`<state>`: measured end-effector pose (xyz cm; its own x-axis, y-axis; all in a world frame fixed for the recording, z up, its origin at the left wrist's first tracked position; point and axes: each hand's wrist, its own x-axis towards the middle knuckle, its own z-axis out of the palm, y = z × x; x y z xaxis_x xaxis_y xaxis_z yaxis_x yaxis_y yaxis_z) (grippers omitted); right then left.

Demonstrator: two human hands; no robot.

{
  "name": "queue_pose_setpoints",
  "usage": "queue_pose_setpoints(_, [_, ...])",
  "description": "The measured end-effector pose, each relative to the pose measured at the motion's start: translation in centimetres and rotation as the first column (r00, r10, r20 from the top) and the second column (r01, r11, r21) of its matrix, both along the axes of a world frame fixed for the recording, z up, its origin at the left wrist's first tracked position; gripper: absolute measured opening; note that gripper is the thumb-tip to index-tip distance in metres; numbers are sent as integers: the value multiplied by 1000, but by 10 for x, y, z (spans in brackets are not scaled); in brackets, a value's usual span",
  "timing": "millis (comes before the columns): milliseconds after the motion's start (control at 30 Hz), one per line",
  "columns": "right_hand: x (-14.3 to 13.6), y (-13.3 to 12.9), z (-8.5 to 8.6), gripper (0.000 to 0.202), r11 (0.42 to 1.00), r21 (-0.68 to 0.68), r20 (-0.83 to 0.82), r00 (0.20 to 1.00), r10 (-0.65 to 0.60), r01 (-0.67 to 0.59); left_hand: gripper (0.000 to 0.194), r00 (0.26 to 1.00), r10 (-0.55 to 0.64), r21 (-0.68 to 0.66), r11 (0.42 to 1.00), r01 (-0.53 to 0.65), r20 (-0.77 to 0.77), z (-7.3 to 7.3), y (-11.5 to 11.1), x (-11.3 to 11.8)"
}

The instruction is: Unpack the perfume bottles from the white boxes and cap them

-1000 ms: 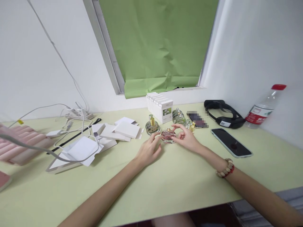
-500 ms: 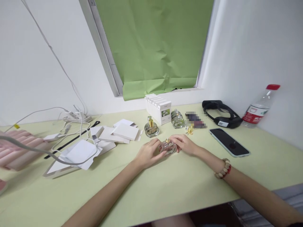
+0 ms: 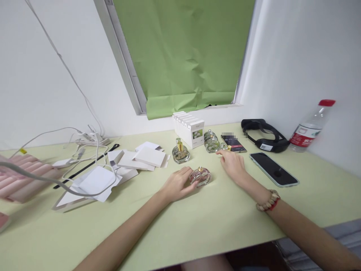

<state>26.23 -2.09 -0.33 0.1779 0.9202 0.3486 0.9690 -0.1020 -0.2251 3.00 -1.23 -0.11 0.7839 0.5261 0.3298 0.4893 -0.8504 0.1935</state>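
A small pink-tinted glass perfume bottle (image 3: 200, 177) with a gold neck stands upright on the table. My left hand (image 3: 178, 184) is closed around its left side, with the thumb at the front and the fingers behind. Farther right, my right hand (image 3: 233, 165) hovers by small gold and clear bottle caps (image 3: 224, 146); its fingers are partly bent and apart, with some tips hidden. Behind the left hand is a perfume bottle with a gold sprayer (image 3: 181, 154). Several clear bottles with stoppers (image 3: 211, 143) form a row beside white boxes (image 3: 194, 134).
Flattened white cartons (image 3: 146, 156) and tangled white cables (image 3: 97, 160) lie on the left, near a pink padded object (image 3: 25, 177). On the right are a lit phone (image 3: 234, 143), a dark phone (image 3: 273, 169), a black headset (image 3: 266, 137) and a water bottle (image 3: 307, 130).
My right hand has let go of the pink-tinted perfume bottle and moved right to the small caps. My left hand stays on the bottle.
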Motion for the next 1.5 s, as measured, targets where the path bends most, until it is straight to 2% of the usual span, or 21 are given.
queue_pose_setpoints(200, [-1, -1, 1, 37, 993, -106, 92, 995, -46, 56, 23, 1000, -5, -3, 1000, 5, 7, -1, 1, 0])
queue_pose_setpoints(367, [-2, -3, 4, 39, 992, -113, 130, 991, -35, 50, 23, 1000, -8, 1, 1000, 8, 11, -2, 1, -1])
queue_pose_setpoints(500, [-2, -5, 4, 39, 994, -104, 99, 995, -18, 28, 23, 1000, -1, -5, 1000, 2, 15, -2, 1, -1])
queue_pose_setpoints(633, [-4, -6, 4, 45, 999, -22, 45, 998, 47, -46, 22, 1000, -9, -3, 1000, 9, 25, -2, 1, -1])
queue_pose_setpoints(733, [-6, -6, 3, 45, 999, 6, 36, 998, 52, -52, 22, 1000, -13, -4, 1000, 13, 28, -2, 1, -1])
queue_pose_setpoints(933, [-4, -4, 2, 43, 998, -61, 59, 998, 1, 3, 23, 1000, -2, 2, 1000, 2, 17, -2, 0, -1])
queue_pose_setpoints(1167, [-10, -8, 5, 44, 996, -59, 13, 998, 64, -63, 23, 1000, -1, -1, 1000, 1, 22, -1, -1, 0])
queue_pose_setpoints(1333, [-17, -13, 9, 38, 993, -114, 52, 998, 43, -36, 23, 1000, 3, 5, 1000, -3, 9, -1, -1, -1])
queue_pose_setpoints(1400, [-17, -13, 7, 39, 991, -119, 37, 997, 65, -60, 22, 1000, 3, 5, 1000, -3, 5, -1, 0, -1])
queue_pose_setpoints(1500, [-17, -11, 2, 43, 983, -48, -58, 983, 177, -179, 23, 1000, 6, 0, 1000, -6, 3, -1, 0, -1])
